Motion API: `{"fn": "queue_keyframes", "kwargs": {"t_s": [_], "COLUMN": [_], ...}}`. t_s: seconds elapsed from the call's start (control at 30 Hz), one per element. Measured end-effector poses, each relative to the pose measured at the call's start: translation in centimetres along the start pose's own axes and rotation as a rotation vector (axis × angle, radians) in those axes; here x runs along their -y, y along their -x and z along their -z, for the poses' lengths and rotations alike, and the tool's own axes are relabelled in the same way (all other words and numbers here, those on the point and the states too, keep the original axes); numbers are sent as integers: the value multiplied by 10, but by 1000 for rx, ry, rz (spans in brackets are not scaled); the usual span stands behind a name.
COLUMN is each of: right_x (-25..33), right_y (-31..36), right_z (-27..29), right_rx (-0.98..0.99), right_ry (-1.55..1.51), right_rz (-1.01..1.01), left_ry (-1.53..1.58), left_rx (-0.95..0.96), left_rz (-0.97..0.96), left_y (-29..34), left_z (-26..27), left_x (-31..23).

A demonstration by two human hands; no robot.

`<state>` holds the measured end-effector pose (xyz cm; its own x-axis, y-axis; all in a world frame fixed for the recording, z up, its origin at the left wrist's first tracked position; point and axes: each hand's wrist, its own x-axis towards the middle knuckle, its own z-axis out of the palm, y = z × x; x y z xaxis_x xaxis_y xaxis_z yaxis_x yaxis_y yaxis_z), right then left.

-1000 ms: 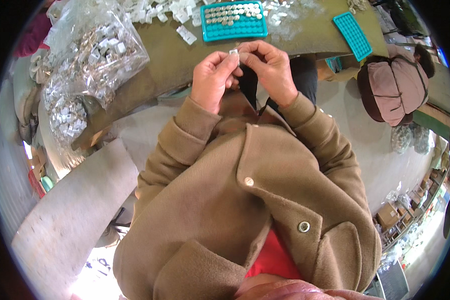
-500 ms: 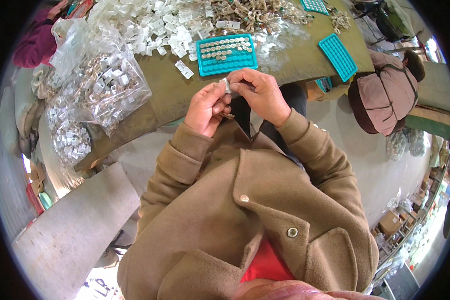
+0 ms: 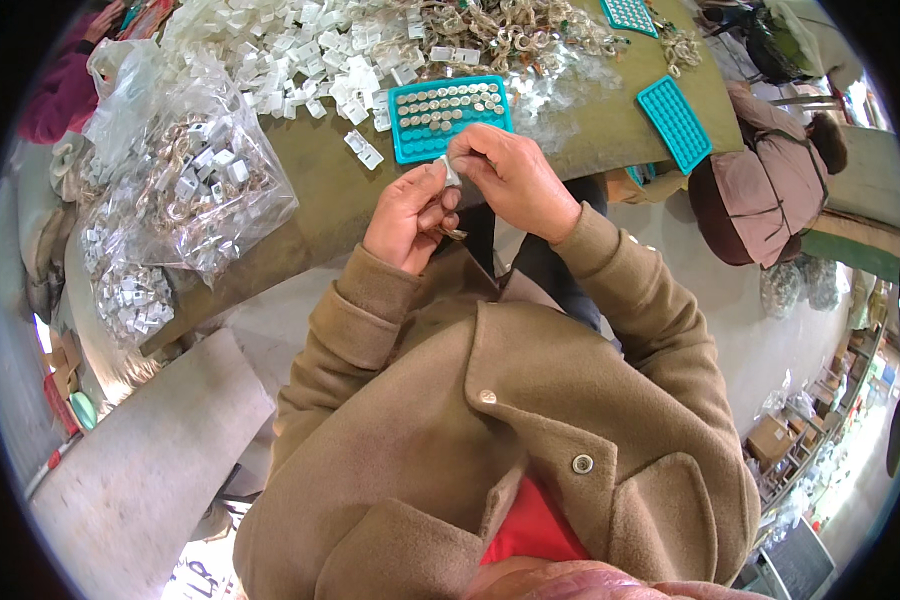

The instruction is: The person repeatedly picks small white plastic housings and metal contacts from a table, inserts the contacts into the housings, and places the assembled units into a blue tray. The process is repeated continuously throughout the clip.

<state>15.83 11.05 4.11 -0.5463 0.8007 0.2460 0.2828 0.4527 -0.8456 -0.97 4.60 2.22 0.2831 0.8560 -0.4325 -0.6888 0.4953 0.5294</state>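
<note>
Both hands meet over the table's near edge, around a small white plastic piece [image 3: 451,174]. My left hand [image 3: 406,218] is closed and pinches its lower left side. Bent over the piece from the right, the fingers of my right hand [image 3: 515,182] pinch it too. A bit of brown cord [image 3: 454,234] shows below my left fingers. Just beyond the hands lies a teal tray [image 3: 401,143] of round hollows, its far rows holding small silvery discs [image 3: 448,98]. A white plastic tag [image 3: 363,149] lies left of the tray.
White plastic tags [image 3: 300,55] and brown cord loops [image 3: 510,35] are heaped on the table [image 3: 315,165]. A clear bag [image 3: 210,190] of tags and cords sits left. Another teal tray [image 3: 674,124] rests at the right edge. A person in pink [image 3: 765,200] and a purple sleeve [image 3: 60,100] appear nearby.
The view has shifted slightly, so the tray and table sit a little lower and further left. My right hand has tipped a little further over the white piece; both hands still hold it.
</note>
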Motion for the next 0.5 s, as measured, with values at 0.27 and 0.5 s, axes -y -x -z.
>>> {"fn": "queue_keyframes", "kwargs": {"t_s": [0.27, 0.5], "right_x": [2, 4], "right_y": [-12, -11], "right_z": [11, -1], "right_rx": [42, -74], "right_ry": [-247, 93], "right_rz": [-179, 39], "left_ry": [24, -295], "left_rx": [-26, -159], "left_rz": [-35, -206], "left_y": [-6, -10], "left_z": [-5, -12], "left_x": [-11, -5]}}
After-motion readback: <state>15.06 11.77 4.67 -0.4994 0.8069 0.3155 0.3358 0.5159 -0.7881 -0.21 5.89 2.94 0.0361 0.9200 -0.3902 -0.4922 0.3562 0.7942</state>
